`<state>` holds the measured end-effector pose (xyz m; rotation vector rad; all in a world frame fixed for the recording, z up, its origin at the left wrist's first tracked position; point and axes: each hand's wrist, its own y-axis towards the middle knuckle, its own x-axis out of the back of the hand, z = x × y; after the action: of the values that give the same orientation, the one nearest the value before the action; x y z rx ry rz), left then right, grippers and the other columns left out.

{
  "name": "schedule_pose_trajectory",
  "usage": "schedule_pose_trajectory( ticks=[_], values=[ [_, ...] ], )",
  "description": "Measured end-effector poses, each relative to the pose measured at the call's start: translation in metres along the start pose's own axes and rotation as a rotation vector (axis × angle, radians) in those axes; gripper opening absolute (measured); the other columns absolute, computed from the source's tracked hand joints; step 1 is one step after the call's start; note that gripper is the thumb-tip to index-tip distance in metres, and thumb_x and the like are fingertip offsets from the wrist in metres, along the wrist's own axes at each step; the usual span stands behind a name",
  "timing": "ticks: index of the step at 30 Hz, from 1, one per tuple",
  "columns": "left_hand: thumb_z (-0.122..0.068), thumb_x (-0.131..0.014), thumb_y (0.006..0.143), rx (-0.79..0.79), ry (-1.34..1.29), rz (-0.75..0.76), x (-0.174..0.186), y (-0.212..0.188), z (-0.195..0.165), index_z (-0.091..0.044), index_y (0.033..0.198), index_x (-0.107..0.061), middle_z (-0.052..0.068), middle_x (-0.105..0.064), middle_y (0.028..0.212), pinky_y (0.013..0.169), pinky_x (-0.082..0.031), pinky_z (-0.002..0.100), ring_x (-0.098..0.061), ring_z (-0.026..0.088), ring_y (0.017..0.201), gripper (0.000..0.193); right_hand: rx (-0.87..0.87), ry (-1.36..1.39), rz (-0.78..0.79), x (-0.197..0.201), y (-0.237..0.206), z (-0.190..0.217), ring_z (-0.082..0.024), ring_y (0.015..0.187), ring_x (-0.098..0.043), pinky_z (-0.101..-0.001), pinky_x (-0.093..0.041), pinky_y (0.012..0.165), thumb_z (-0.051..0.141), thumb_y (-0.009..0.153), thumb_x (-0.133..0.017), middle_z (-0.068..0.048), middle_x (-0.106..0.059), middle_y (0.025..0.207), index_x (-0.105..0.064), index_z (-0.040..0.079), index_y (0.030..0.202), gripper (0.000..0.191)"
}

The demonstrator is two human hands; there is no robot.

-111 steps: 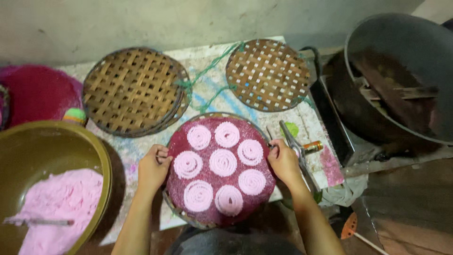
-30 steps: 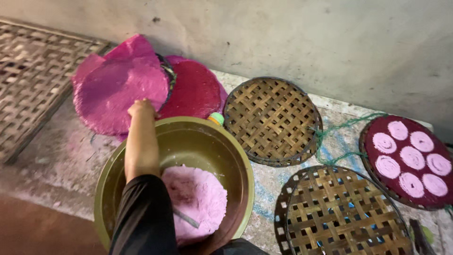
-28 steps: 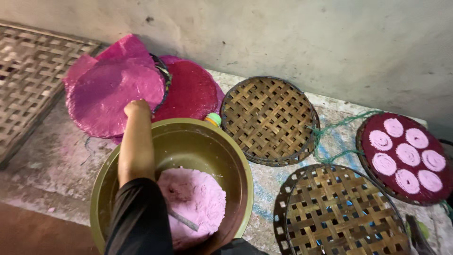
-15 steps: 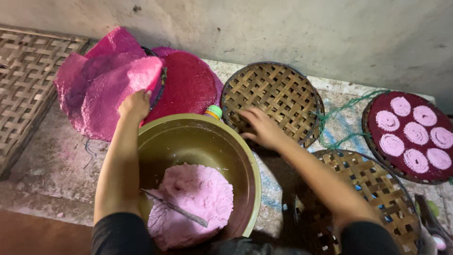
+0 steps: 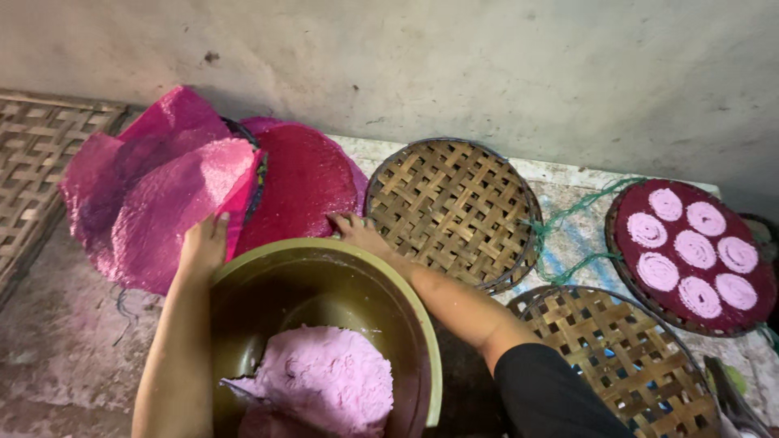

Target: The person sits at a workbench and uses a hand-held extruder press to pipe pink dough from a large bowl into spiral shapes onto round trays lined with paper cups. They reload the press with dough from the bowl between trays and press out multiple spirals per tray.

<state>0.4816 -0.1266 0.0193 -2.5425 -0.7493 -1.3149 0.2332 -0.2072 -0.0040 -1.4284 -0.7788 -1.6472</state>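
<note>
L hand [image 5: 203, 243] pinches pink cloth [image 5: 174, 207] up; R hand [image 5: 353, 229] spread on red disc [image 5: 300, 186]. 2 bare trays [image 5: 450, 207], 7 spirals [image 5: 690, 247].

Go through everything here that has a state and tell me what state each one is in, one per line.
Left hand: lifting the pink mesh sheets.
Right hand: flat on the red tray.
Bowl: partly filled with pink dough.
Far woven tray: empty.
Near woven tray: empty.
Right tray: holds seven pink spirals.
</note>
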Motion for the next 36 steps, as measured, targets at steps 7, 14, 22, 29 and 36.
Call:
schedule_pose_trajectory(
  ticks=[7,14,22,29,36],
  values=[
    [-0.041,-0.047,0.114,-0.093,0.019,-0.096,0.002,-0.006,0.000,0.006,0.115,-0.066,0.036,-0.066,0.106,0.088,-0.049,0.059,-0.064,0.055,0.103,0.050,-0.124,1.061,-0.518,0.027,-0.009,-0.040,-0.023,0.118,-0.064,-0.0427,-0.052,0.105,0.037,0.091,-0.075,-0.007,-0.070,0.125,-0.067,0.013,0.129,0.045],
    [-0.034,-0.040,0.117,0.142,0.029,0.079,0.002,-0.010,-0.016,-0.003,0.120,-0.066,0.020,-0.072,0.098,0.070,-0.061,0.044,-0.072,0.029,0.079,0.041,-0.495,1.272,-0.731,0.006,-0.131,-0.123,-0.016,0.113,-0.066,-0.0296,-0.049,0.102,0.020,0.104,-0.052,-0.007,-0.073,0.123,-0.071,0.006,0.125,0.031],
    [-0.026,-0.046,0.114,-0.033,0.021,-0.045,0.017,-0.037,-0.053,-0.010,0.118,-0.072,0.009,-0.070,0.103,0.071,-0.062,0.038,-0.073,0.019,0.082,0.031,-0.790,1.018,-0.697,0.001,-0.212,-0.121,-0.016,0.074,-0.064,-0.0326,-0.051,0.066,0.008,0.096,-0.063,-0.005,-0.073,0.089,-0.076,0.003,0.109,0.019],
    [-0.009,-0.060,0.108,-0.372,0.131,-0.474,0.017,-0.059,-0.101,-0.005,0.111,-0.077,0.016,-0.070,0.105,0.069,-0.054,0.045,-0.069,0.031,0.087,0.017,-0.666,1.563,-0.799,0.013,-0.258,-0.122,-0.011,0.069,-0.062,-0.0241,-0.050,0.057,0.011,0.107,-0.062,-0.003,-0.070,0.083,-0.071,0.002,0.100,0.015],
    [-0.003,-0.052,0.115,-0.438,-0.255,-0.374,-0.007,-0.108,-0.163,0.001,0.124,-0.068,0.014,-0.068,0.098,0.077,-0.050,0.045,-0.065,0.029,0.086,0.019,-0.922,1.225,-0.985,0.044,-0.418,-0.203,-0.013,0.074,-0.069,-0.0290,-0.060,0.062,0.004,0.095,-0.058,0.000,-0.072,0.085,-0.073,0.007,0.106,0.019]
  ],
)
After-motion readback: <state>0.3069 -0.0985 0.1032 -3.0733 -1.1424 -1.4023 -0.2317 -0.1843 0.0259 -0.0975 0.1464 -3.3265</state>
